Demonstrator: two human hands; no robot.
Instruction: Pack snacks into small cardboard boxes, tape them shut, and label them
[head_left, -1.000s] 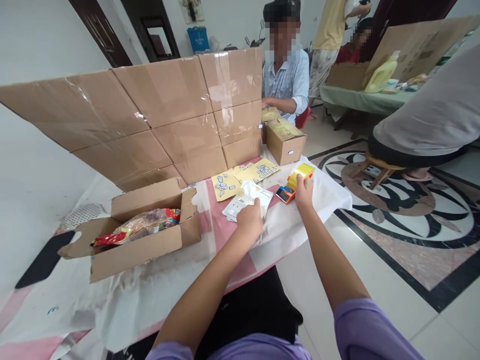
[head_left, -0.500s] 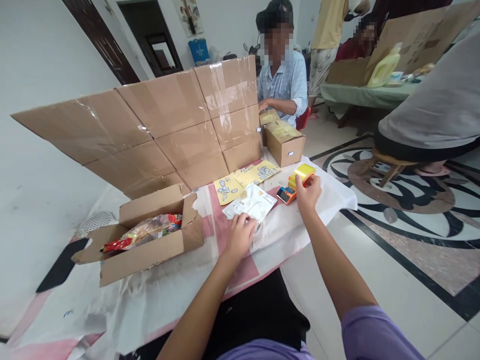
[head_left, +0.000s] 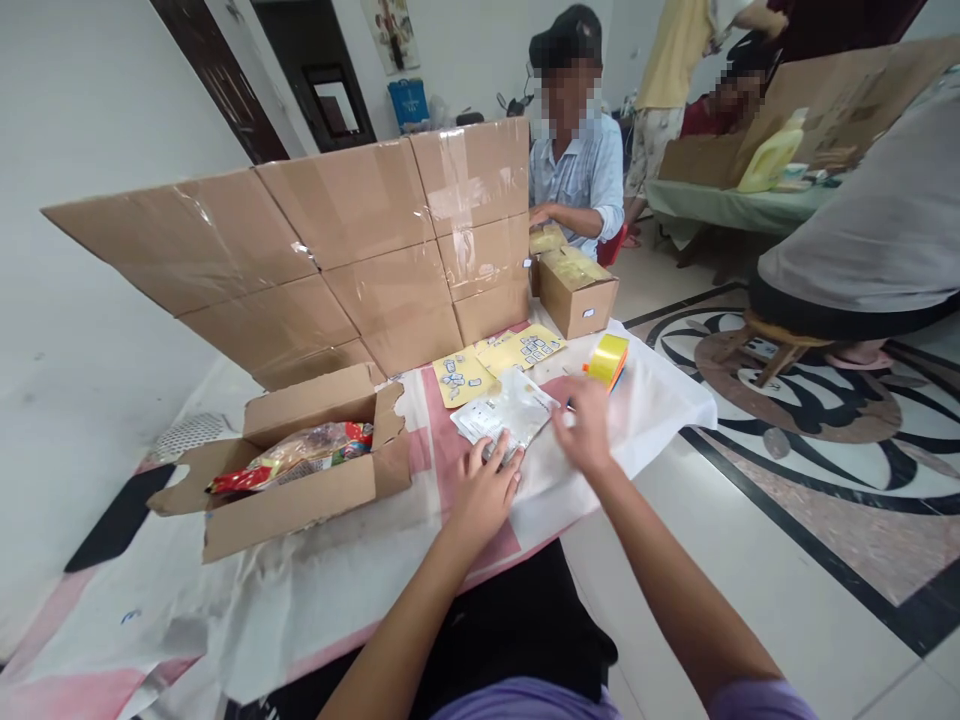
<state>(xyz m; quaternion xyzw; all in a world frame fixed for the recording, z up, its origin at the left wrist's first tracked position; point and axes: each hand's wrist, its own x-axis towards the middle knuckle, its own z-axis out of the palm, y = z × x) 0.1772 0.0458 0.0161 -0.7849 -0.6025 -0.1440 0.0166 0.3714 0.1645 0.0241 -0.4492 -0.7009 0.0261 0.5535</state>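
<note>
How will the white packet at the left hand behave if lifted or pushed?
Probably floppy: the white packet looks thin and lies nearly flat. Likely light, given how little it bulges, though its contents are hidden. Its shiny surface suggests it may slide easily.

Person's left hand (head_left: 480, 490) rests on the white packet (head_left: 514, 405), fingers spread over its near edge. Right hand (head_left: 585, 425) is at the packet's right corner, fingers blurred; can't tell if it touches. Tape (head_left: 609, 358) (yellow roll, orange dispenser, partly hidden by that hand) sits just beyond on the cloth (head_left: 671, 395). Yellow cards (head_left: 529, 346) lie behind the packet, near the cardboard panel (head_left: 375, 220). On the left, open box (head_left: 292, 520) with a bag (head_left: 307, 455) inside. Closed box (head_left: 579, 300) beyond the tape; co-worker (head_left: 577, 175) seated behind.
</note>
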